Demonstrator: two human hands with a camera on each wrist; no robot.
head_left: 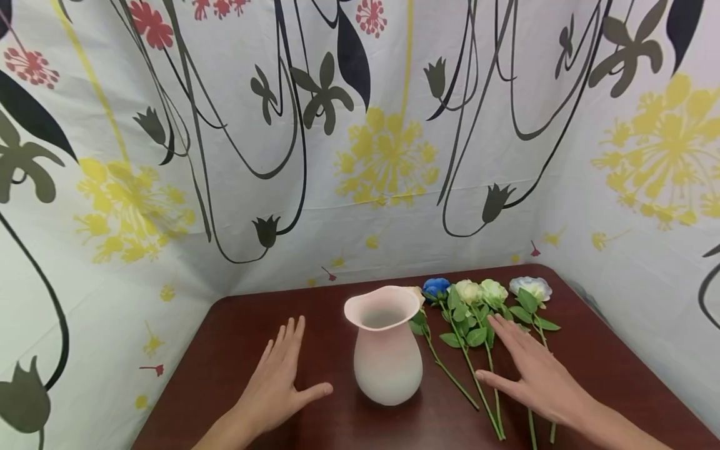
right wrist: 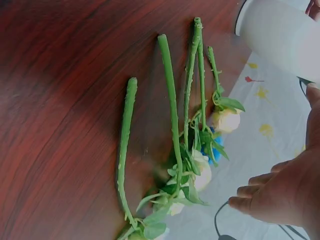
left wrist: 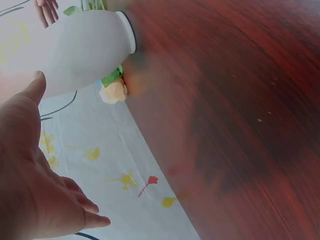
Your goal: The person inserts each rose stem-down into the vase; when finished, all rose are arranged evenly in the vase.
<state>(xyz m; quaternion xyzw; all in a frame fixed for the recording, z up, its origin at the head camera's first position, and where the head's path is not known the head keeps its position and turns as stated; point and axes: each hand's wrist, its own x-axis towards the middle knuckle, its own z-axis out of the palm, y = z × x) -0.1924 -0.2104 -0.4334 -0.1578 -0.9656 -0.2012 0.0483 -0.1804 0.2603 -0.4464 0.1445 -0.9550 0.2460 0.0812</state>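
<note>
A vase (head_left: 388, 362) with a wavy pink rim and a white lower body stands upright in the middle of the dark red table. To its left hovers my left hand (head_left: 275, 381), fingers extended and holding nothing; the left wrist view shows its thumb near the vase (left wrist: 85, 50). Over the stems on the right is my right hand (head_left: 534, 369), likewise with straight fingers and nothing held. Several long-stemmed artificial roses lie beside the vase: a blue rose (head_left: 436, 289), a cream rose (head_left: 468, 292), a pale green rose (head_left: 494, 292) and a white-blue rose (head_left: 531, 288). A peach rose (left wrist: 114, 92) is partly hidden behind the vase.
The wooden table (head_left: 236, 337) has rounded back corners. White cloth (head_left: 225, 206) with printed flowers hangs behind it and along both sides. In the right wrist view, the rose stems (right wrist: 172, 110) point toward the table's near side.
</note>
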